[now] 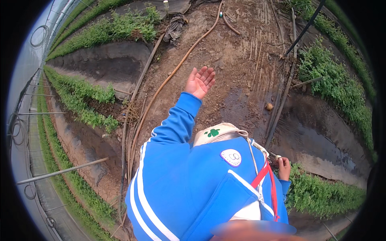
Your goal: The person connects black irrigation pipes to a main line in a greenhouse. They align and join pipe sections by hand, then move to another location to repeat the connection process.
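Note:
My left hand (200, 82) reaches out ahead, palm up, over the bare soil path (229, 69). It holds nothing, and its thumb stands away from the fingers. Low at my right side, my right hand (284, 168) pinches a small pale-ended object (277, 157); what it is I cannot tell. A cream cloth bag (211, 135) with a green clover print hangs in front of my body, its cord (251, 153) running up over my blue jacket (187, 180). A red ribbon (265, 174) hangs near the right hand.
An orange-brown hose (178, 67) runs along the path's left side, with a short hose piece (230, 25) farther ahead. Pipes (280, 105) edge the right side. Leafy green plant rows (337, 78) and dark ground sheeting (99, 60) flank the path. A dark pole (306, 27) slants at upper right.

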